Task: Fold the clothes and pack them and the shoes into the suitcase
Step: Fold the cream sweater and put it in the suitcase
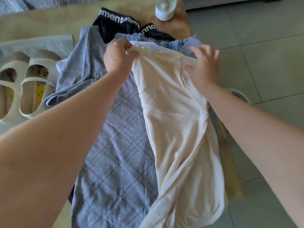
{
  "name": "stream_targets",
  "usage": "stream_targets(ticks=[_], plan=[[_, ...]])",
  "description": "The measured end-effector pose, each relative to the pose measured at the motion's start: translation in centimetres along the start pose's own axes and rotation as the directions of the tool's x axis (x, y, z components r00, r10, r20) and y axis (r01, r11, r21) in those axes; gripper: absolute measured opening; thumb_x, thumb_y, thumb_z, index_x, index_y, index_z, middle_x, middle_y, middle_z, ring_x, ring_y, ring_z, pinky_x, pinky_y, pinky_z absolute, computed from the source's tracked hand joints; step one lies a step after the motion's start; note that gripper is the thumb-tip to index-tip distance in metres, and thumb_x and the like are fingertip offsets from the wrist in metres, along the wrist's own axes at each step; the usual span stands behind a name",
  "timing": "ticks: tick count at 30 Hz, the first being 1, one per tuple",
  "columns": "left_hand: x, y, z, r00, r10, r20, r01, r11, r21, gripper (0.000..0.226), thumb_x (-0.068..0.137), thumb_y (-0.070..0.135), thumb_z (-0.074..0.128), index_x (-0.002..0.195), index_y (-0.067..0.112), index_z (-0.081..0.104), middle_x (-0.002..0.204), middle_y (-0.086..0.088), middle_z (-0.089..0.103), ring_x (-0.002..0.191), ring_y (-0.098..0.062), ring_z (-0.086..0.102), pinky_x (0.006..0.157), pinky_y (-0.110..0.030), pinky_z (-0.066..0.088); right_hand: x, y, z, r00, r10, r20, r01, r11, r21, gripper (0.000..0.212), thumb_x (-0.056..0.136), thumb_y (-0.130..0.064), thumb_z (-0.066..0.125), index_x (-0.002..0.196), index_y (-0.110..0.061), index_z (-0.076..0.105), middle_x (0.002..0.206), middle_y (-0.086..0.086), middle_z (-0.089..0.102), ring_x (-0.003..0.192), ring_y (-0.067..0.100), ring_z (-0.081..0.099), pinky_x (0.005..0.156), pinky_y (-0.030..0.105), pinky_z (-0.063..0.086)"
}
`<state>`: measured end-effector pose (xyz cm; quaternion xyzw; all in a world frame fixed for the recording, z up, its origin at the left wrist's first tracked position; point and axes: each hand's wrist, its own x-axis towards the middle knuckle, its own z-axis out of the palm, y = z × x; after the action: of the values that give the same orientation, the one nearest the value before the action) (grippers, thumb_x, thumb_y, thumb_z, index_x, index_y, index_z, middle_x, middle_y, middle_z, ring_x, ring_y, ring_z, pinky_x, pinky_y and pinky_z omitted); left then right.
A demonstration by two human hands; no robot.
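The table (pixel 41 25) carried everything in view, and no suitcase showed in the frame. By the look of it, the task stood near its start: nothing was packed and no garment lay fully folded.

The plaid trousers (pixel 118 153) lay flat down the middle, waistband toward 12 o'clock. On top of them, toward 3 o'clock, lay the cream top (pixel 172 120) – the piece in hand. Its long axis ran from 12 to 6 o'clock, drifting slightly toward 5. What looked like a ribbed hem pointed at the person, and the far end was raised in the hands. It was narrow and creased, perhaps halved lengthwise already, though that was only a guess.

A grey tee (pixel 80 66) sat rumpled at 10 o'clock. The shoes (pixel 24 89) waited as a pair at 9 o'clock, the black briefs (pixel 115 23) were bunched at 12, and a white bottle (pixel 165 9) stood beyond them.

The left hand (pixel 117 56) pinched the top's far edge. The right hand (pixel 204 66) met the opposite corner with fingers spread and blurred – whether it gripped could not be told.

Still to do: fold every garment, then pack them all with the shoes.
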<state>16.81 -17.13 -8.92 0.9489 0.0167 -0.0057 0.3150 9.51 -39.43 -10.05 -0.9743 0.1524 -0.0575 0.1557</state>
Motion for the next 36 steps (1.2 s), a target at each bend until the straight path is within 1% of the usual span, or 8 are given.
stream_targets(ticks=[6,12,17,21,24,27,32,36], plan=[[1.0,0.8,0.5,0.999,-0.017,-0.03,0.014,0.995,-0.098,0.022,0.082,0.012,0.057,0.102,0.015,0.066,0.11,-0.004,0.059,0.082,-0.013,0.05,0.052,-0.014,0.031,2.0,-2.7,1.1,0.998,0.045,0.038,-0.044,0.999,-0.03,0.026,0.084,-0.039,0.063,0.105,-0.025,0.068,0.117,0.003,0.057,0.119,0.029,0.037,0.09,0.032,0.018],[0.9,-0.3,0.6,0.998,-0.063,-0.012,0.06,0.978,-0.202,0.036,0.082,0.011,0.062,0.118,0.016,0.06,0.107,0.001,0.042,0.087,-0.011,0.049,0.063,-0.006,0.039,2.8,-2.3,1.1,0.941,0.332,-0.059,-0.326,0.941,0.091,0.021,0.083,-0.034,0.06,0.1,-0.022,0.067,0.125,-0.001,0.05,0.122,0.027,0.035,0.096,0.03,0.02],[-1.9,0.5,0.7,0.979,0.17,-0.116,-0.152,0.977,0.15,0.058,0.082,0.019,0.069,0.134,0.016,0.043,0.138,-0.009,0.038,0.122,-0.023,0.041,0.101,-0.026,0.032,1.6,-2.5,1.7,0.978,0.155,-0.136,-0.158,0.987,-0.011,0.041,0.084,-0.026,0.059,0.124,-0.022,0.054,0.139,0.0,0.043,0.126,0.028,0.036,0.099,0.035,0.023],[-7.2,-0.2,2.5,0.844,0.527,0.1,-0.535,0.837,0.11,0.039,0.085,0.014,0.06,0.124,0.013,0.057,0.135,-0.013,0.05,0.127,-0.032,0.044,0.106,-0.046,0.034,-0.6,-2.7,2.3,0.981,-0.164,-0.102,0.153,0.983,-0.101,0.046,0.083,-0.017,0.058,0.129,-0.018,0.051,0.147,0.001,0.038,0.131,0.032,0.035,0.099,0.037,0.019],[-9.6,-1.7,3.8,0.781,0.323,0.535,-0.501,0.835,0.227,0.055,0.099,0.035,0.041,0.15,0.023,0.024,0.16,0.0,0.015,0.148,-0.018,0.005,0.116,-0.051,-0.007,-2.2,-1.3,3.7,0.964,-0.248,0.092,0.262,0.946,-0.191,0.028,0.09,-0.015,0.053,0.117,-0.014,0.06,0.145,0.003,0.042,0.135,0.033,0.032,0.1,0.038,0.016],[-9.5,-1.5,4.3,0.756,0.262,0.6,-0.515,0.803,0.299,0.059,0.1,0.039,0.033,0.153,0.025,0.01,0.161,0.005,-0.001,0.147,-0.016,-0.011,0.11,-0.055,-0.018,-2.5,-1.2,4.0,0.968,-0.19,0.165,0.217,0.963,-0.16,0.032,0.097,-0.015,0.044,0.127,-0.016,0.054,0.157,0.002,0.025,0.144,0.028,0.016,0.108,0.039,0.01],[-11.7,-0.2,2.7,0.863,0.333,0.379,-0.411,0.9,0.145,0.041,0.096,0.021,0.049,0.137,0.019,0.047,0.152,-0.006,0.032,0.146,-0.024,0.015,0.116,-0.046,-0.001,-7.3,-1.7,1.5,0.998,-0.01,0.06,0.01,1.0,0.013,0.054,0.085,-0.014,0.059,0.137,-0.019,0.047,0.155,0.009,0.026,0.139,0.032,0.023,0.107,0.038,0.018],[-18.2,-0.3,0.8,0.92,0.281,0.273,-0.277,0.959,-0.057,0.024,0.085,0.01,0.057,0.108,0.012,0.064,0.11,-0.01,0.059,0.103,-0.033,0.052,0.092,-0.042,0.039,-16.3,-0.7,-0.3,0.976,0.193,-0.103,-0.177,0.973,0.146,0.042,0.076,-0.024,0.075,0.113,-0.012,0.06,0.124,0.013,0.048,0.111,0.031,0.042,0.092,0.036,0.028]])
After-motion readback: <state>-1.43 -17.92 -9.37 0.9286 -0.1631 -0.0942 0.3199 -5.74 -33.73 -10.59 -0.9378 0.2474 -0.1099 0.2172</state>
